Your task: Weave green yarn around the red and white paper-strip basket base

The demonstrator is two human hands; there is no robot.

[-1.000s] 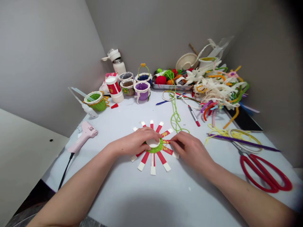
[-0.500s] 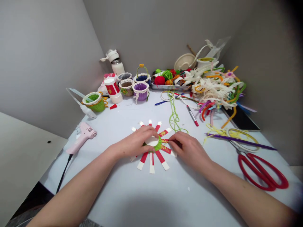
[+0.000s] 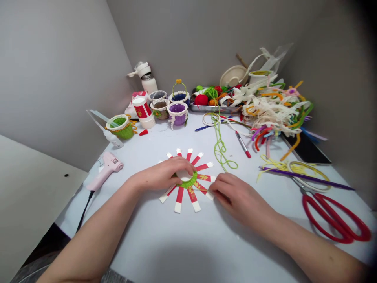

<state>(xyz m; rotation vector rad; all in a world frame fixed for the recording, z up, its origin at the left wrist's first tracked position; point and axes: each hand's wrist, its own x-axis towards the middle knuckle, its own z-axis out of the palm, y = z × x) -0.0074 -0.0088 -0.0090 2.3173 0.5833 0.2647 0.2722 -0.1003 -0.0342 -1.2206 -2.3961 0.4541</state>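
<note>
A paper cup cut into red-and-white strips (image 3: 188, 181) lies splayed flat on the white table (image 3: 182, 243), with green yarn wound round its round base. My left hand (image 3: 165, 175) rests on the base, fingers curled over it and pressing it down. My right hand (image 3: 235, 194) sits at the right side of the strips, fingertips pinched together at a strip's end near the green yarn. A loose strand of green yarn (image 3: 220, 149) trails from behind the cup toward the back of the table.
A pink glue gun (image 3: 104, 170) lies at the left, red scissors (image 3: 335, 220) at the right. Small decorated cup baskets (image 3: 167, 106), a tray of yarn balls (image 3: 210, 98) and a heap of pipe cleaners and raffia (image 3: 273, 112) stand along the back. A red pen (image 3: 243, 144) lies mid-table.
The splayed cup has been turned a little under my left hand. My right hand has moved lower and to the right along the strips.
</note>
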